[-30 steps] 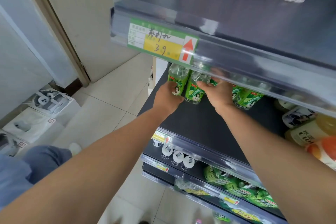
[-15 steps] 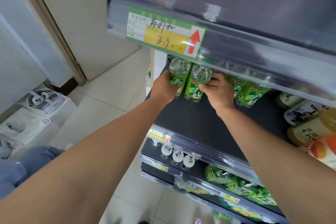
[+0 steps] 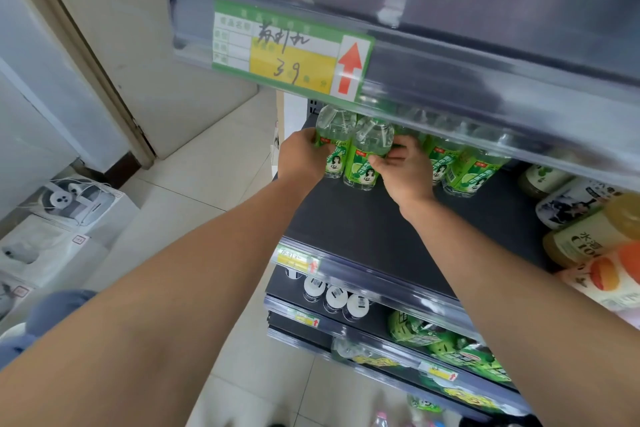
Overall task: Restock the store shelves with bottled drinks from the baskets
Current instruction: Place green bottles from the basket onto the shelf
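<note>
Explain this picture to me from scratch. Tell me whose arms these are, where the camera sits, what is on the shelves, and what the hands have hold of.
No robot is involved here: these are a person's two bare arms. The camera is worn on the person's head and looks forward and down, so the arms seem to grow out of the bottom of the single picture.

The left hand grips one green-labelled bottle, and the right hand grips its neighbour. Both bottles stand upright at the back of a dark shelf, beside more of the same green bottles to the right. Other drinks sit at the far right.

Above is another shelf edge with a green and yellow price tag. Lower shelves hold white-capped bottles and green packs. White boxes rest on the tiled floor at left.
</note>
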